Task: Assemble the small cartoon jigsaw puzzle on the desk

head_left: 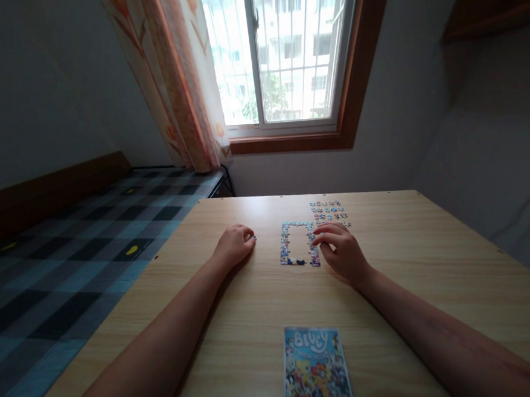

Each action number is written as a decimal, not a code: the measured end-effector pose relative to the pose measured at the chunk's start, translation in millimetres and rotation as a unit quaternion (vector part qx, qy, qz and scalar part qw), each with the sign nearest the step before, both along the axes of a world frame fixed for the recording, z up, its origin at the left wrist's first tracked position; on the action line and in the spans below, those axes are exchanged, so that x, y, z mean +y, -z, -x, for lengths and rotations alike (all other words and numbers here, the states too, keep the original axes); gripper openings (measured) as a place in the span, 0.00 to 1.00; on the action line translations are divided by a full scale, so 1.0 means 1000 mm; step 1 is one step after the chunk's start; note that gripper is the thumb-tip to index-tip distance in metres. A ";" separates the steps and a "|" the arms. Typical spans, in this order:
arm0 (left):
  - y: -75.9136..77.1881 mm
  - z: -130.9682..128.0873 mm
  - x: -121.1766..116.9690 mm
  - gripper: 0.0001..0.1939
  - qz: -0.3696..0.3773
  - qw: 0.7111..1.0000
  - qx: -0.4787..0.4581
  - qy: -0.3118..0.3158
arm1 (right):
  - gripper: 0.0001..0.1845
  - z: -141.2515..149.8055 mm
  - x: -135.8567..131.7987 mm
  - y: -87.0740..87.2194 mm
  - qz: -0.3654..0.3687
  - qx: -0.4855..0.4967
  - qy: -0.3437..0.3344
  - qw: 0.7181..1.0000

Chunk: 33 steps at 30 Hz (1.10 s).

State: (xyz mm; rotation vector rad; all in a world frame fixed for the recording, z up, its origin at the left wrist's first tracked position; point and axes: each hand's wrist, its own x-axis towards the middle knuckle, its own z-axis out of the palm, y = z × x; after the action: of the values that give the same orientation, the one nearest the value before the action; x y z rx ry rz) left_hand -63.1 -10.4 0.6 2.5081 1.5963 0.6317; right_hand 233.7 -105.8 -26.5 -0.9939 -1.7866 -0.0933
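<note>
A jigsaw puzzle border [285, 245] lies flat on the wooden table, a rectangle of joined pieces around bare wood, with a gap in its bottom edge near the right corner. My left hand [235, 244] rests on the table left of it, fingers curled in, with a small puzzle piece [254, 238] just showing at the fingertips. Over the border's right side hovers my right hand [342, 252], its fingers bent and apart. Its fingertips are close to the border pieces; whether they touch them I cannot tell. Loose puzzle pieces [333, 209] sit in rows beyond the right hand, partly hidden by it.
A Bluey picture box or card [317, 367] lies at the table's near side, between my forearms. The light wooden table [254, 308] has a bed with a checked cover [92, 265] on its left. A window and a curtain [179, 77] are behind the far edge.
</note>
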 end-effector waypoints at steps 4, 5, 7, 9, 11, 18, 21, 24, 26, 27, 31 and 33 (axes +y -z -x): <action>-0.003 -0.001 -0.002 0.13 0.012 1.000 0.015 -0.015 | 0.16 0.000 0.000 0.000 0.002 0.004 0.000 1.000; -0.003 -0.001 -0.002 0.13 0.012 1.000 0.019 -0.018 | 0.16 0.000 0.000 0.000 0.002 0.003 -0.002 1.000; -0.003 -0.002 -0.003 0.13 0.010 0.999 0.027 -0.023 | 0.16 0.000 0.000 -0.001 0.003 0.003 -0.004 1.000; -0.004 -0.003 -0.003 0.13 0.007 0.999 0.039 -0.029 | 0.16 0.000 0.000 -0.001 0.004 0.003 -0.003 1.000; -0.006 -0.004 -0.005 0.13 0.008 0.998 0.054 -0.038 | 0.16 0.000 0.000 -0.001 0.004 0.004 -0.003 1.000; -0.015 -0.006 -0.010 0.12 0.022 0.994 0.089 -0.058 | 0.16 0.001 0.000 -0.002 0.000 0.005 -0.009 1.000; -0.019 -0.005 -0.010 0.11 0.036 0.992 0.107 -0.055 | 0.16 0.001 0.000 -0.001 -0.001 0.007 -0.011 1.000; -0.022 -0.005 -0.010 0.09 0.055 0.989 0.132 -0.046 | 0.16 0.001 0.001 -0.001 0.003 0.007 -0.008 1.000; -0.023 -0.005 -0.010 0.09 0.063 0.987 0.143 -0.038 | 0.16 0.002 0.001 -0.002 0.006 0.006 -0.007 1.000; -0.024 -0.005 -0.010 0.08 0.065 0.987 0.143 -0.036 | 0.16 0.002 0.001 -0.002 0.006 0.005 -0.007 1.000; -0.024 -0.006 -0.010 0.06 0.068 0.990 0.112 -0.047 | 0.16 0.003 0.001 -0.003 0.007 0.004 -0.012 1.000; -0.026 -0.010 -0.012 0.05 0.068 0.993 0.082 -0.040 | 0.16 0.003 0.001 -0.003 0.013 0.000 -0.019 1.000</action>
State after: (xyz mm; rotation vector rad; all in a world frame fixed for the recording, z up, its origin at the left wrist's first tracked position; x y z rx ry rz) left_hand -53.6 -22.2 26.8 2.4620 1.7371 0.3183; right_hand 230.8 -104.6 -23.8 -0.9780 -1.8113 -0.0456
